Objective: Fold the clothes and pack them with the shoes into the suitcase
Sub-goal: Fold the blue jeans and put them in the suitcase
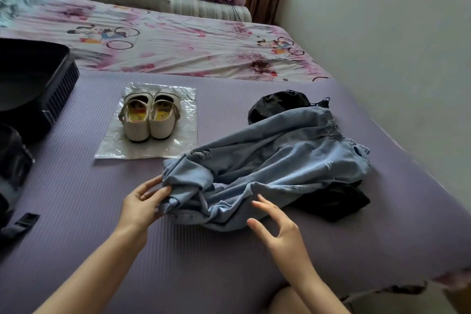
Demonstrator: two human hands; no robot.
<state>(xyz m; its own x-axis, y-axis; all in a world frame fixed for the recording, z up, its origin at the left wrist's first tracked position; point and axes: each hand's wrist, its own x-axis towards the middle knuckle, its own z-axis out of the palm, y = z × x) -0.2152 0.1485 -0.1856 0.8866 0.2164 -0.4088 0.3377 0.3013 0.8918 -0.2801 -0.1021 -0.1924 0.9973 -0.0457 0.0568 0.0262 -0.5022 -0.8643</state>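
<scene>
The black ribbed suitcase (38,89) lies at the left of the purple mat (76,186), cut off, its inside too dark for us to read; cream strap shoes (149,117) sit on a clear plastic bag (188,109). Our left hand (142,201) pinches the crumpled pale-blue denim garment (280,155) mid-mat, while our right hand (277,227) is spread and holds nothing. Black clothing (339,201) lies partly hidden beneath.

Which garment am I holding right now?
The light blue denim garment, gripped by the left hand; the far black garment and the near black garment lie unheld.
</scene>
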